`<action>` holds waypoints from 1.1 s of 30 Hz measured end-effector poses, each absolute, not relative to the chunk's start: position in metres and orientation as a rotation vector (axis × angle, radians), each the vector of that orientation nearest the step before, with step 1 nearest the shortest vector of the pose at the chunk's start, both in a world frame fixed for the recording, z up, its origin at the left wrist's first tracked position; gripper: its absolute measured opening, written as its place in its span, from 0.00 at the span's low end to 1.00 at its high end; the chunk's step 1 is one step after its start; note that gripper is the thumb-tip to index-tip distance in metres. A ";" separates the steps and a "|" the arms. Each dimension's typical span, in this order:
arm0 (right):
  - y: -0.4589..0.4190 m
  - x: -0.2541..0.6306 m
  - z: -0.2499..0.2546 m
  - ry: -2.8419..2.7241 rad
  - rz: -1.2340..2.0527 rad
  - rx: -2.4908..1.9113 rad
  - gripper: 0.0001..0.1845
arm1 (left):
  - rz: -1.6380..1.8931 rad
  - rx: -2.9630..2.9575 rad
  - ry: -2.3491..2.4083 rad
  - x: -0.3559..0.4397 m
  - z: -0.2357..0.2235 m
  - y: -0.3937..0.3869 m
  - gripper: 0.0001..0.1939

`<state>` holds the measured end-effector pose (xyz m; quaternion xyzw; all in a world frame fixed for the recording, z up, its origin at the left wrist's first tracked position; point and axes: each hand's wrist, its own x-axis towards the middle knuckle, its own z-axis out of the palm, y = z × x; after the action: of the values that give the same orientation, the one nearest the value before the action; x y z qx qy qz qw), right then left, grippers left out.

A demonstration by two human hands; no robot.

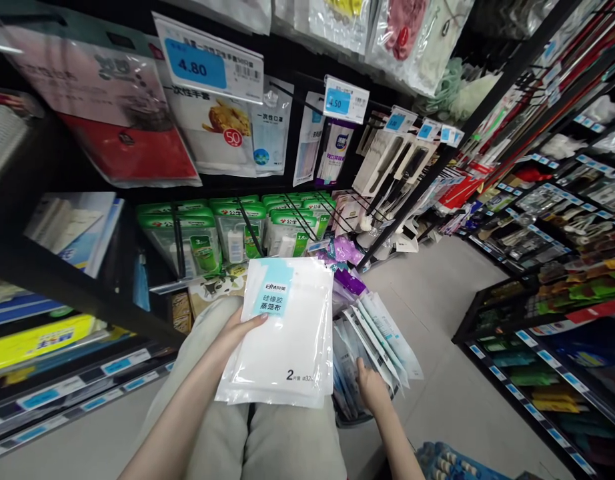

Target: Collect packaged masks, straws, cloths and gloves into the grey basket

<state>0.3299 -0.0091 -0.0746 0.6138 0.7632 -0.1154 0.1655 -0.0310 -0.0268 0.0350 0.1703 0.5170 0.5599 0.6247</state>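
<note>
My left hand (236, 331) grips a small stack of flat white plastic packets (282, 340) with a light blue label, held over my lap. My right hand (371, 388) reaches down to a bunch of similar flat packets (382, 343) standing upright in a container by my right knee, fingers touching their lower edges. I am crouched or seated in a shop aisle, light trousers (267, 440) below the stack.
Black display racks (397, 220) with hanging packets and blue price tags (197, 63) stand close in front. Green-labelled bottles (237, 233) fill a shelf ahead. More stocked shelves (552, 300) line the right side of the grey floor aisle (437, 293).
</note>
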 end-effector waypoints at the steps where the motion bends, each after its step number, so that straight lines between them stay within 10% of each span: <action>1: -0.009 0.328 -0.076 2.165 -0.336 1.768 0.21 | 1.282 0.388 1.185 -0.031 0.035 -0.027 0.29; 13: -0.001 0.324 -0.019 2.177 -0.390 2.236 0.17 | 1.285 0.391 1.146 -0.031 0.036 -0.027 0.27; 20: -0.035 0.224 0.075 2.488 -1.529 2.279 0.18 | 1.301 0.390 1.146 -0.029 0.037 -0.026 0.26; 33: -0.019 0.179 0.074 2.260 -1.297 2.443 0.28 | 1.374 0.449 1.059 -0.029 0.040 -0.030 0.21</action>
<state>0.1793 -0.0186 0.0745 0.6682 0.6181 -0.3546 -0.2137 -0.0291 -0.0304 0.0401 0.1958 0.4615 0.5986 0.6248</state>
